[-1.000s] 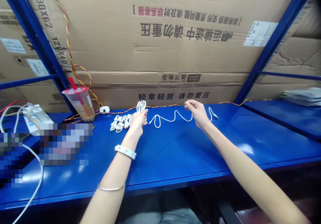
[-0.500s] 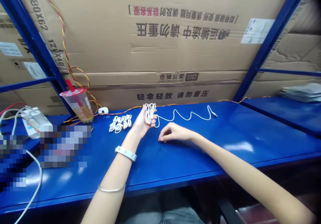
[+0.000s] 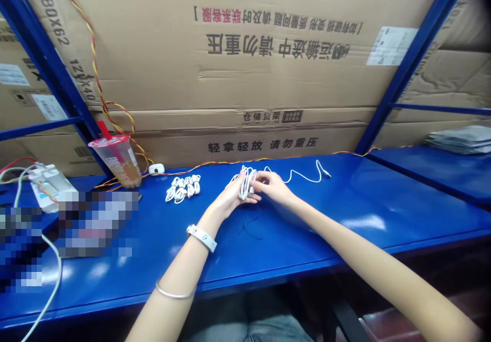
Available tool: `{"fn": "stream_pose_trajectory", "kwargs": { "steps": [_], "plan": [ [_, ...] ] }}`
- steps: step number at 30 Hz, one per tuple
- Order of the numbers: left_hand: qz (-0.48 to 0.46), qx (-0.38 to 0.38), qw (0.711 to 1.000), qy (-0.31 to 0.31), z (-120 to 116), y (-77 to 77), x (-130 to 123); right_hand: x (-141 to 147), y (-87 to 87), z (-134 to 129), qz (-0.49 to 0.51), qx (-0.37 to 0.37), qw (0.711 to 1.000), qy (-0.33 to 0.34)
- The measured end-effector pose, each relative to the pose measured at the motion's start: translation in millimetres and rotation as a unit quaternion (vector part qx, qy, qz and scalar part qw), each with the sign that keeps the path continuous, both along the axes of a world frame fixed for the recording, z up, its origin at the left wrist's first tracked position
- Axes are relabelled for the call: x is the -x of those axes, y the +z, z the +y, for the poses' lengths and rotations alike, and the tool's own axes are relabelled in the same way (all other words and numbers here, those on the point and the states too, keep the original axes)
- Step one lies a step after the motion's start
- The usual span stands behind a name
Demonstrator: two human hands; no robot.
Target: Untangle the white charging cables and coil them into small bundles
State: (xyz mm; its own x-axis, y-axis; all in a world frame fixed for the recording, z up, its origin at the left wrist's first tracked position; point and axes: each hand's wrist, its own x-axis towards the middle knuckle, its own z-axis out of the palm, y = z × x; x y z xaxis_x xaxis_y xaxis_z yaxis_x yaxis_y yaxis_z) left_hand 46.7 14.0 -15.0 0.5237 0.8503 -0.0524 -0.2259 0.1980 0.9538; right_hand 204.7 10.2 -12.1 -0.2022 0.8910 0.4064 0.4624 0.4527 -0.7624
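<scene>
The right hand (image 3: 274,187) has come up off the table and joined the left hand (image 3: 232,199), and the coil has shifted rightward with them, leaving less slack lying out.

In the head view, the hands meet just above the blue steel table (image 3: 307,240), near its far edge. The left hand is cupped palm-up, holding the looped white rubber cable (image 3: 245,182) against its palm. The right hand's fingers (image 3: 264,177) reach in from the right and touch the loops, but whether they are gripping a strand or only touching it cannot be told. The loops stand roughly upright, their long axis pointing away from the person. The free length leaves the coil and runs right along the table, ending in a slim white plug (image 3: 327,174) that points right.

To the left lies a cluster of small coiled white cables (image 3: 182,188), well apart from the hands. Beyond it stands a clear plastic cup with a red straw (image 3: 117,160), in front of brown cardboard cartons (image 3: 245,76).
</scene>
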Motion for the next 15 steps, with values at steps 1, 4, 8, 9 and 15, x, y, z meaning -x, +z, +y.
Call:
{"fn": "stream_pose_trajectory", "kwargs": {
  "steps": [1, 4, 8, 9, 15],
  "plan": [
    [-0.001, -0.006, 1.0, 0.001, 0, 0.0, 0, -2, 1.0, 0, 0.015, 0.003, 1.0, 0.006],
    [-0.002, -0.004, 0.999, 0.037, 1, 2.4, 3, -12, 6.0, 4, 0.058, 0.044, 0.997, 0.011],
    [-0.001, 0.005, 0.994, 0.107, 6, 5.2, 9, -37, 14.9, 13, 0.105, 0.104, 0.989, -0.023],
    [-0.009, 0.002, 0.993, 0.119, 8, 4.8, 10, -45, 17.1, 15, 0.122, 0.111, 0.986, -0.033],
    [-0.033, -0.001, 0.98, 0.198, 17, -2.6, 13, -100, 29.5, 28, 0.125, 0.046, 0.97, -0.203]
  ]
}}
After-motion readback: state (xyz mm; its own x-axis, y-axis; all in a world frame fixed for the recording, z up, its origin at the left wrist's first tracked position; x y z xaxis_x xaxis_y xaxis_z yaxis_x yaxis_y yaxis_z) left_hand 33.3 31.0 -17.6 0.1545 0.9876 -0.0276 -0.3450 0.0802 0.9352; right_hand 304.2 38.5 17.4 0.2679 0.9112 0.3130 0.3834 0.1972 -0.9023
